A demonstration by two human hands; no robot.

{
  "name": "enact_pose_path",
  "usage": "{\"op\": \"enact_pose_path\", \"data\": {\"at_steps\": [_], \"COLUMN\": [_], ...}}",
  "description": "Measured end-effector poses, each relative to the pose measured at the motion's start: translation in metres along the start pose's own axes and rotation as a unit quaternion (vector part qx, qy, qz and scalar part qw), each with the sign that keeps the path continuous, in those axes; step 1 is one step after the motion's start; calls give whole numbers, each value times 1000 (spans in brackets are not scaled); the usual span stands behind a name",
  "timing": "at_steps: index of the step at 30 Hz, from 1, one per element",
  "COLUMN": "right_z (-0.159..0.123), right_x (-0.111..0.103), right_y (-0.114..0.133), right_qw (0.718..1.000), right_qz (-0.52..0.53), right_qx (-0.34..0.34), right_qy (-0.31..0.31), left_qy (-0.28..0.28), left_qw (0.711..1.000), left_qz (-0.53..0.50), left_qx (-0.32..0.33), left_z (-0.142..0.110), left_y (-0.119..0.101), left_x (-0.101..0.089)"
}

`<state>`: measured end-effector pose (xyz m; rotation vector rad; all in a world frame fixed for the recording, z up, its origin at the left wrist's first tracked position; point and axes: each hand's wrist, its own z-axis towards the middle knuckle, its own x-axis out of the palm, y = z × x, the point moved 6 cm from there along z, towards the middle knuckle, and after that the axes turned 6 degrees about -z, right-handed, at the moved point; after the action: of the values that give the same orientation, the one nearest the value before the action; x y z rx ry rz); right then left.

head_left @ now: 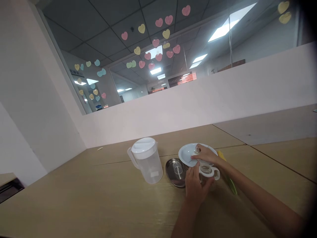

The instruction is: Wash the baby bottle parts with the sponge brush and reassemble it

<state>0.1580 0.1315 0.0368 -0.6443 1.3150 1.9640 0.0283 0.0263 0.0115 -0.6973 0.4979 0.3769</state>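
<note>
My left hand (194, 181) is wrapped around the side of a clear glass pot (206, 169) with a white collar and a white loop handle on its right. The pot's round mouth is uncovered. Just above it, my right hand (206, 154) is closed on a small clear lid (197, 150), whose rounded knob shows at the fingertips; the rest is partly hidden. Behind the right hand lies a pale blue-white plate (184, 153). An oval metal tray (170, 177) sits left of my left hand, with a clear stemmed piece (177, 168) in it.
A translucent plastic pitcher (150, 165) with a white lid stands left of the tray. Under my right forearm lies a yellow-and-green long item (231, 185), partly hidden. A low wall (148, 120) with a window above borders the wooden table (111, 198) at the back.
</note>
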Motion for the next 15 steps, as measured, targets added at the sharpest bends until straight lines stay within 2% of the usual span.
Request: {"op": "enact_pose_path", "data": {"at_steps": [7,15], "right_z": [5,6], "right_x": [-18,-38], "right_y": [18,22], "right_qw": [998,992], "right_qz": [-31,-70], "right_qx": [-35,-64], "right_qy": [-30,-82], "left_qy": [23,-12], "left_qw": [997,991], "left_qz": [65,88], "left_qx": [44,97], "left_z": [6,6], "left_y": [-10,-9], "left_x": [-10,-19]}}
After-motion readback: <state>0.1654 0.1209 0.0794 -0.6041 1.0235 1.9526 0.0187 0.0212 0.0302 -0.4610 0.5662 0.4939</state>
